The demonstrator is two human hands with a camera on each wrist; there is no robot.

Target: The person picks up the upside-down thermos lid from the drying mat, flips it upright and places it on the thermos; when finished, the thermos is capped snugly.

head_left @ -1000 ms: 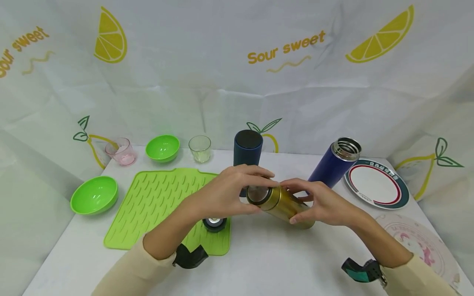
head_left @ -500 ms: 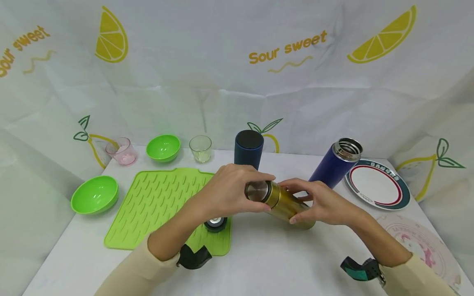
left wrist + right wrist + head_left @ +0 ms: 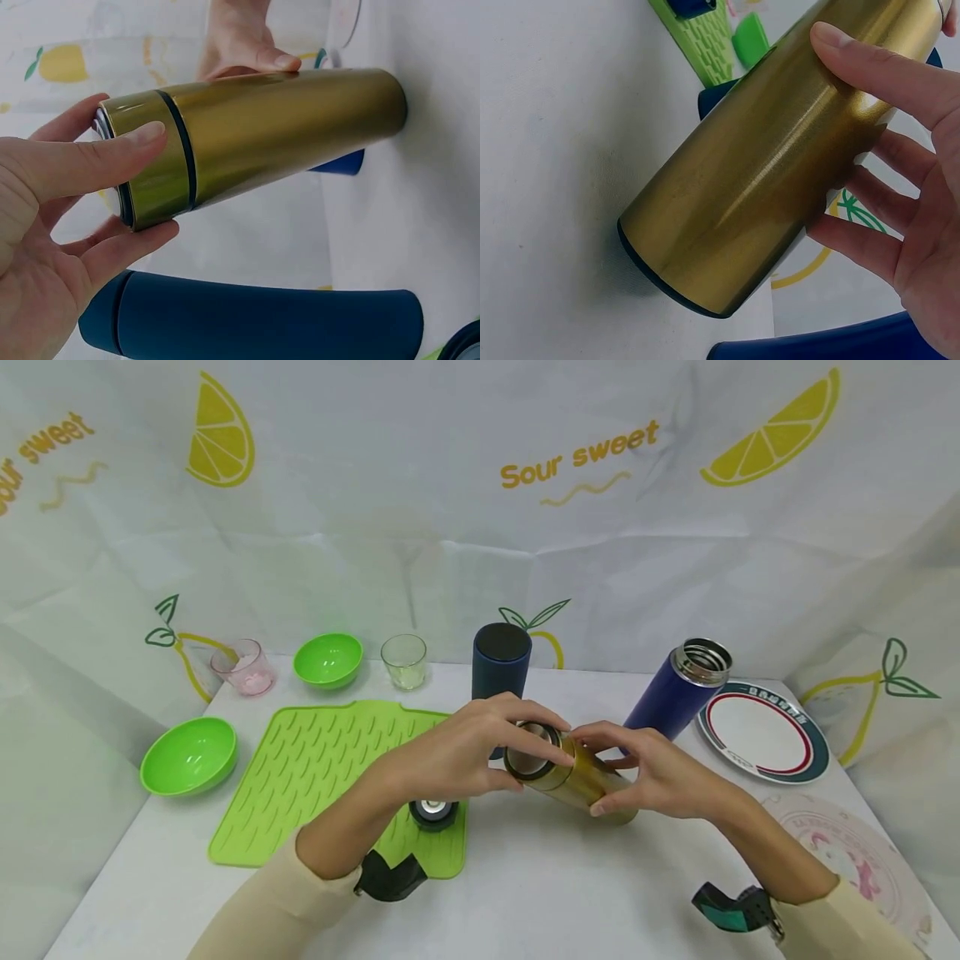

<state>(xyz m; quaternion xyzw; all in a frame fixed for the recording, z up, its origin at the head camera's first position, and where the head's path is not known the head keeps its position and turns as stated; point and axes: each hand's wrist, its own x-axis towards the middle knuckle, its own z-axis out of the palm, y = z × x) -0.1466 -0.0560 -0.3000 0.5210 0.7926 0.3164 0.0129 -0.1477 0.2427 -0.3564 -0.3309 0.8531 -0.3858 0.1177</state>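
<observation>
A gold thermos (image 3: 588, 781) leans over the table with its lid end raised toward the left. My right hand (image 3: 656, 777) grips its body, the thumb (image 3: 855, 56) along one side and the fingers on the other. With my left hand (image 3: 476, 747) I hold the gold lid (image 3: 161, 187), thumb and fingers spread around it. In the left wrist view a dark ring (image 3: 184, 150) separates lid from body. Behind my left hand stands a dark teal thermos (image 3: 501, 664). Beyond my right hand is a blue thermos (image 3: 667, 702) with its steel mouth uncovered.
A black stopper lid (image 3: 433, 817) lies on the green mat (image 3: 315, 785). Two green bowls (image 3: 189, 758), a pink glass (image 3: 247, 670) and a clear glass (image 3: 405, 664) stand left and back. A rimmed plate (image 3: 761, 735) and a pink-patterned plate (image 3: 840, 852) lie at right.
My left hand has shifted its fingers around the lid, and they now reach farther over it. The lid end has tipped slightly. My right hand stays in place.
</observation>
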